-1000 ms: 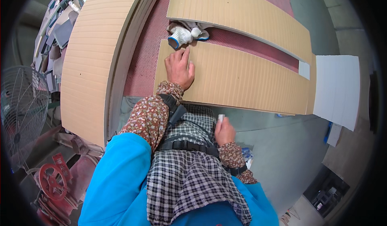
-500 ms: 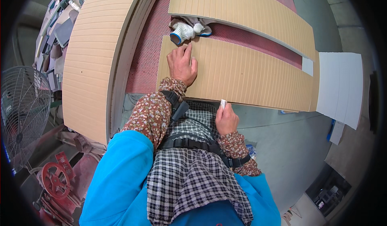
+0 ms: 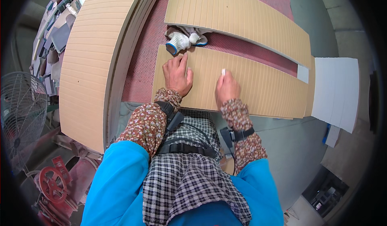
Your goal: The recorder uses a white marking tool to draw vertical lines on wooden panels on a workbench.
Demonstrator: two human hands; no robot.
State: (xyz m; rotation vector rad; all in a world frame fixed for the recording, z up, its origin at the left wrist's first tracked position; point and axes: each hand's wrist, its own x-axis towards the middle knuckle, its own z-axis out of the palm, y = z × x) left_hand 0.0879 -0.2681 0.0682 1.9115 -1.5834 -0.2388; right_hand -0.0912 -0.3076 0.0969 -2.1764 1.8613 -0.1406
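Left hand [image 3: 177,77]: loosely open, empty-looking, near left edge of grooved panel [image 3: 258,87]
Right hand [image 3: 228,89]: grip closed on white piece [image 3: 223,71]
Grooved panel: now under both hands

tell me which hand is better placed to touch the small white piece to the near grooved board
Probably the right hand: it grips the small white piece and appears over the near grooved board. The left hand rests on that board, fingertips close to the white glove.
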